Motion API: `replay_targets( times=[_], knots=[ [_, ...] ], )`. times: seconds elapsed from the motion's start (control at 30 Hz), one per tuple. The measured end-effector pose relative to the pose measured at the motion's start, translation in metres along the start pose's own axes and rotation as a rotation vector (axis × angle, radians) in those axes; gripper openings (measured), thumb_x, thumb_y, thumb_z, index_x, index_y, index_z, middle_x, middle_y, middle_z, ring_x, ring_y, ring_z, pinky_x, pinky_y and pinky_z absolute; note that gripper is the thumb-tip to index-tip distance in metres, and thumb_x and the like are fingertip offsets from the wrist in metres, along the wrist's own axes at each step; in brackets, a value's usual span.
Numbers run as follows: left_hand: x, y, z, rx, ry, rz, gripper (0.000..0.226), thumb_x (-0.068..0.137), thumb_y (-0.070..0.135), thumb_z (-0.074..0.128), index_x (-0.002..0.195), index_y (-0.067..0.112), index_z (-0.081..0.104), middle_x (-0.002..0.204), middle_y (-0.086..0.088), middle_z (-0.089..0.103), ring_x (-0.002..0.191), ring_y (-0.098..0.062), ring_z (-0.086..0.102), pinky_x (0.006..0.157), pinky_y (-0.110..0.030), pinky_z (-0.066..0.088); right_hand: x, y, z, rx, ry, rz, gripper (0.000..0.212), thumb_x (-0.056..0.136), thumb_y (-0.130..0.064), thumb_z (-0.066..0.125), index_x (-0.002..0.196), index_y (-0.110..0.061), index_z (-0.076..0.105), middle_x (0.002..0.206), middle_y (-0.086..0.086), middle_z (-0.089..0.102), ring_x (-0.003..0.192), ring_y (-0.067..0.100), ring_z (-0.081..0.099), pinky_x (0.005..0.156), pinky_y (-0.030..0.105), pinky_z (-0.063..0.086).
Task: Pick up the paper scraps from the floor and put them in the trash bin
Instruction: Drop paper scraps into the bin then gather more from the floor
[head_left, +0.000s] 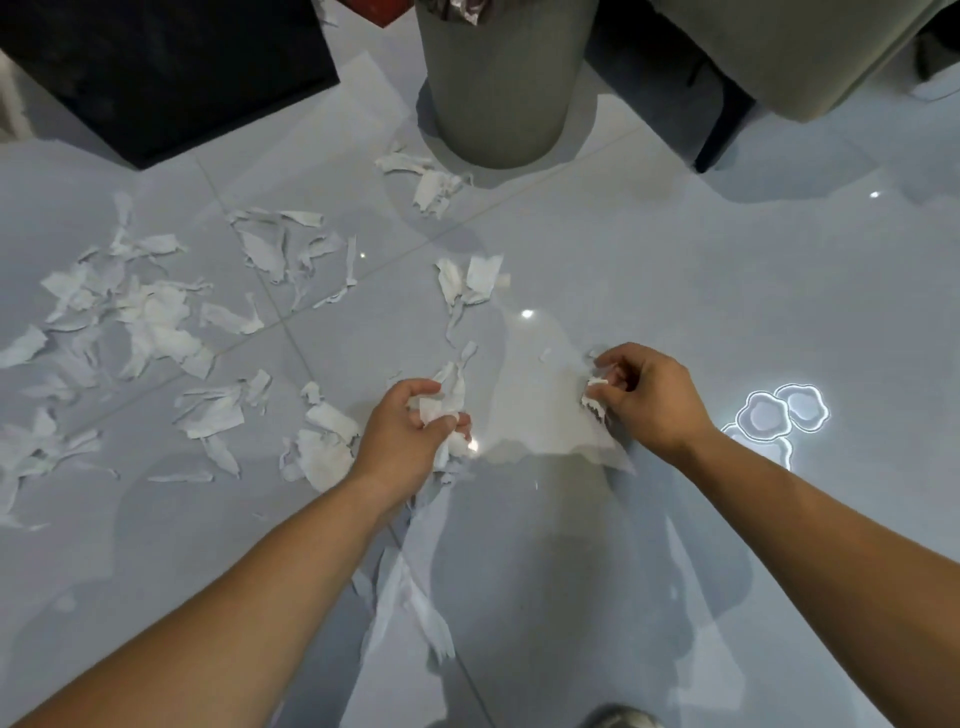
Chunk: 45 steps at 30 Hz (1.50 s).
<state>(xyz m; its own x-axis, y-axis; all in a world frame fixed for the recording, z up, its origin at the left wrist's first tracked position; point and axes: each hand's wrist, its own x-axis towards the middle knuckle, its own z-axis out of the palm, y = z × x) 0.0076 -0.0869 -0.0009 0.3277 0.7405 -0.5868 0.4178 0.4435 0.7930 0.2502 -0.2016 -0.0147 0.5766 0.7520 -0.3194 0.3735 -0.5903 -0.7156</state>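
Most of the job looks undone: along the left edge of the glossy grey tiled floor (727, 291) lies a wide heap of torn white paper scraps (150, 322), with a thinner cluster of strips (291, 254) beyond it and a few crumpled pieces (322, 441) just beside the left hand (400, 436). That hand is curled round a small bunch of white scraps (447, 410), held low over the floor. More torn pieces (428, 182) lie at the foot of the grey cylindrical trash bin (498, 88) by the far edge, and a pair of scraps (470, 283) lies mid-floor. The right hand (649, 400) pinches one ragged scrap (595, 400) in its fingertips. The floor to its right looks free of paper, so I judge gathering is barely under way.
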Motion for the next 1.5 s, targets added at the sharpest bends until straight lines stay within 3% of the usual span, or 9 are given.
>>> replay_targets(
  times=[0.17, 0.3, 0.5, 0.73, 0.97, 1.1, 1.23, 1.33, 1.5],
  knots=[
    [0.025, 0.023, -0.017, 0.066, 0.001, 0.016, 0.034, 0.097, -0.005, 0.042, 0.117, 0.016, 0.060, 0.092, -0.008, 0.066, 0.073, -0.016, 0.064, 0.053, -0.015, 0.051, 0.034, -0.019, 0.008, -0.126, -0.049, 0.040, 0.042, 0.080, -0.017, 0.078, 0.120, -0.018, 0.065, 0.086, 0.000, 0.068, 0.078, 0.016, 0.063, 0.077, 0.020, 0.045],
    [0.029, 0.022, -0.023, 0.005, -0.016, -0.054, 0.035, 0.095, -0.005, 0.042, 0.107, 0.016, 0.067, 0.090, -0.008, 0.062, 0.073, -0.018, 0.060, 0.060, -0.021, 0.053, 0.043, -0.012, 0.012, -0.223, -0.014, 0.077, 0.013, 0.081, -0.020, 0.078, 0.086, -0.008, 0.072, 0.078, 0.004, 0.070, 0.076, 0.023, 0.065, 0.067, 0.023, 0.043],
    [0.026, 0.012, -0.018, -0.134, -0.081, -0.109, 0.013, 0.092, 0.012, 0.064, 0.104, 0.014, 0.067, 0.082, -0.007, 0.062, 0.065, -0.018, 0.062, 0.065, -0.024, 0.053, 0.036, -0.007, 0.024, -0.318, -0.023, 0.008, 0.027, 0.087, -0.029, 0.070, 0.066, -0.014, 0.063, 0.079, 0.010, 0.064, 0.069, 0.022, 0.058, 0.066, 0.027, 0.041],
    [0.020, 0.011, -0.008, -0.320, -0.278, -0.167, 0.059, 0.075, 0.057, 0.075, 0.107, 0.009, 0.064, 0.105, -0.016, 0.068, 0.098, -0.029, 0.066, 0.091, -0.045, 0.049, -0.013, -0.080, 0.074, 0.335, -0.218, -0.057, 0.020, 0.078, -0.010, 0.081, 0.075, -0.009, 0.062, 0.056, -0.004, 0.055, 0.049, 0.003, 0.048, 0.051, 0.016, 0.044],
    [0.016, 0.012, -0.006, -0.420, -0.236, -0.134, 0.023, 0.090, 0.030, 0.067, 0.098, 0.007, 0.068, 0.090, -0.012, 0.072, 0.094, -0.027, 0.068, 0.101, -0.048, 0.048, -0.015, -0.084, 0.098, 0.074, -0.279, -0.325, 0.007, 0.085, -0.014, 0.074, 0.082, -0.021, 0.074, 0.085, -0.007, 0.054, 0.079, 0.004, 0.054, 0.070, 0.013, 0.045],
    [0.021, 0.015, -0.019, -0.520, -0.147, -0.139, 0.012, 0.094, 0.015, 0.062, 0.099, 0.005, 0.064, 0.081, -0.013, 0.064, 0.071, -0.023, 0.062, 0.077, -0.038, 0.052, 0.011, -0.093, 0.084, 0.348, -0.318, -0.145, 0.007, 0.085, -0.009, 0.074, 0.084, -0.015, 0.078, 0.086, 0.003, 0.071, 0.072, 0.008, 0.065, 0.071, 0.022, 0.052],
    [0.026, 0.009, -0.042, -0.538, -0.075, -0.199, 0.012, 0.092, 0.019, 0.065, 0.095, 0.008, 0.063, 0.077, -0.009, 0.055, 0.064, -0.019, 0.051, 0.068, -0.031, 0.044, 0.076, -0.090, 0.077, -0.043, 0.035, -0.194, 0.031, 0.082, -0.031, 0.077, 0.110, -0.019, 0.072, 0.114, 0.002, 0.063, 0.083, 0.003, 0.060, 0.079, 0.009, 0.043],
    [0.025, 0.005, -0.050, -0.617, -0.065, -0.263, 0.018, 0.091, 0.024, 0.067, 0.094, 0.008, 0.062, 0.078, -0.008, 0.056, 0.065, -0.018, 0.052, 0.069, -0.030, 0.046, 0.106, -0.093, 0.091, -0.136, -0.057, -0.227, 0.061, 0.075, -0.044, 0.081, 0.129, -0.022, 0.062, 0.133, 0.003, 0.047, 0.116, 0.020, 0.052, 0.101, 0.027, 0.044],
    [0.030, 0.009, -0.055, -0.642, -0.040, -0.356, 0.037, 0.085, 0.044, 0.069, 0.096, 0.010, 0.062, 0.071, -0.003, 0.055, 0.062, -0.017, 0.053, 0.069, -0.030, 0.048, 0.116, -0.106, 0.113, -0.345, -0.114, -0.408, 0.021, 0.088, -0.021, 0.071, 0.104, -0.009, 0.075, 0.107, 0.012, 0.062, 0.098, 0.028, 0.061, 0.084, 0.029, 0.046]
  ],
)
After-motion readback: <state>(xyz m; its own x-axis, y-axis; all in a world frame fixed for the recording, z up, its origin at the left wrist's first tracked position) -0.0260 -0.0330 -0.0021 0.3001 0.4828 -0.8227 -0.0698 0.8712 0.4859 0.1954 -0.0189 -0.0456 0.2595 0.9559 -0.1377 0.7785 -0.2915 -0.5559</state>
